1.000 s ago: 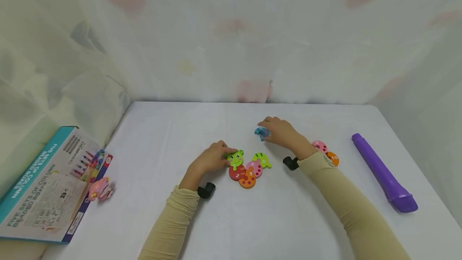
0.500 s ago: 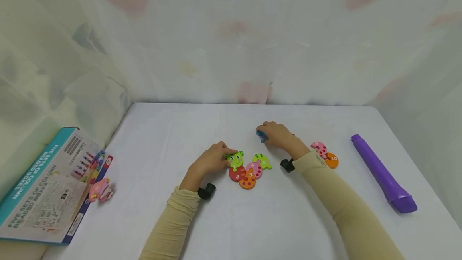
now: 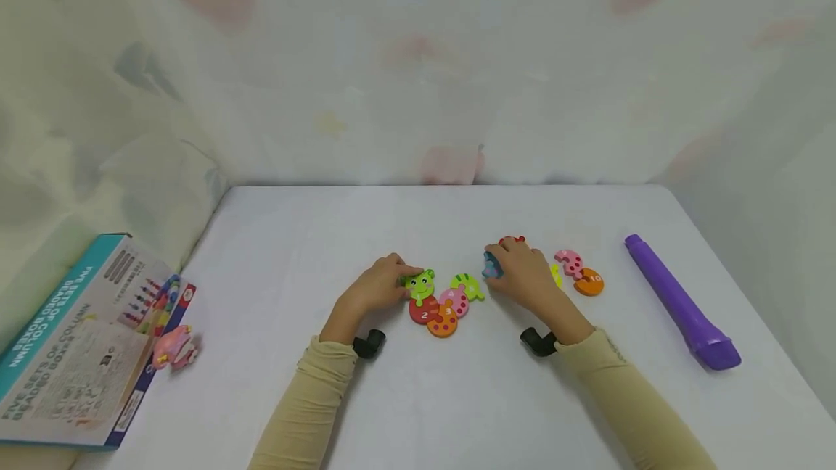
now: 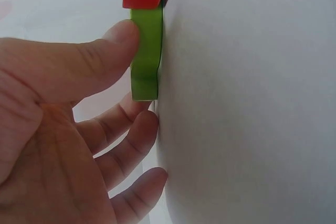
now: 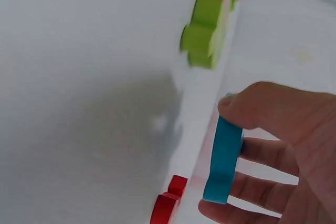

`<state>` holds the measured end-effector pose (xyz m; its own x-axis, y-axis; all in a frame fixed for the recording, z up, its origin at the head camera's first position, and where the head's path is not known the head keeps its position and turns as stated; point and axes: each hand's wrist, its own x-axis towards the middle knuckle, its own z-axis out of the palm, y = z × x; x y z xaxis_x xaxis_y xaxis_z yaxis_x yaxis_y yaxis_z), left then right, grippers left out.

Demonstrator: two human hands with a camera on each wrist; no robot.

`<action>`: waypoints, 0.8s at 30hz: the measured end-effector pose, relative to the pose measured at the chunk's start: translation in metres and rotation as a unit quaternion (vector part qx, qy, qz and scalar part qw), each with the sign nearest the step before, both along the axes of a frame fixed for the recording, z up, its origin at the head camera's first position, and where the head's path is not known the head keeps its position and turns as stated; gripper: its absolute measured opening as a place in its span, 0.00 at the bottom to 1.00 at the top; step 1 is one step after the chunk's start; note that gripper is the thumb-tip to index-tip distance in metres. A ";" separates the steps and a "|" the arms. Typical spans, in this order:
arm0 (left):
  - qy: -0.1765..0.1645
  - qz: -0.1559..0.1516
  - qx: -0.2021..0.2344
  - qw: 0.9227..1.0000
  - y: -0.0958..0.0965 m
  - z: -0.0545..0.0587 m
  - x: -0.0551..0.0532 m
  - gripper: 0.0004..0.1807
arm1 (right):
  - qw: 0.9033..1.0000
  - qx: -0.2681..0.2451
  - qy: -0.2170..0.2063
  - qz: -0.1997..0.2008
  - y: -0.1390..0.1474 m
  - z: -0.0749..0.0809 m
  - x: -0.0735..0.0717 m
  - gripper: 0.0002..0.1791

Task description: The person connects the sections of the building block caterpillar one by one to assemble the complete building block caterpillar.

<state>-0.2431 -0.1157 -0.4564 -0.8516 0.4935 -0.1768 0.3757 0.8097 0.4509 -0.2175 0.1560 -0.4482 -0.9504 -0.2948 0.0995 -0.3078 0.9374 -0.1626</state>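
In the head view, my left hand [image 3: 375, 285] pinches the green caterpillar-head puzzle piece [image 3: 421, 283] at its left edge, thumb against its side in the left wrist view. Linked to that head are a red piece marked 2 [image 3: 422, 312], an orange 3 piece [image 3: 442, 322], a pink 4 piece [image 3: 455, 302] and a green striped piece [image 3: 466, 285]. To the right, my right hand [image 3: 525, 273] holds a blue puzzle piece [image 3: 492, 266] between thumb and fingers. The right wrist view shows this blue piece [image 5: 224, 158] on edge, apart from the green striped piece [image 5: 207, 30]. Its number is hidden.
Beside the right hand lie a red piece [image 3: 512, 239], a partly hidden yellow piece [image 3: 556, 275], a pink piece [image 3: 568, 261] and an orange 10 piece [image 3: 589, 282]. A purple tapered tube [image 3: 682, 303] lies far right. At left are a printed box [image 3: 85, 347] and a pink toy [image 3: 175, 347].
My right hand has moved right and a little nearer with the blue piece, uncovering part of the red and yellow pieces. The left hand stays at the green head piece.
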 end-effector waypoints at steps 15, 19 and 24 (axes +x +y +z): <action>-0.008 0.004 0.003 1.000 0.000 0.000 0.001 0.24 | 0.999 0.023 -0.040 0.013 -0.014 -0.004 0.037 0.32; -0.005 0.004 0.006 1.000 0.000 0.000 0.001 0.24 | 0.999 0.018 -0.037 -0.001 -0.017 -0.005 0.039 0.32; -0.005 0.002 0.008 1.000 0.001 0.003 0.001 0.24 | 0.999 0.021 -0.028 -0.011 -0.020 -0.002 0.041 0.31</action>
<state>-0.2417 -0.1150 -0.4530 -0.8521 0.4920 -0.1783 0.3667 0.8044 0.4673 -0.1762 0.1355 -0.4501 -0.9605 -0.2761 0.0336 -0.2781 0.9504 -0.1390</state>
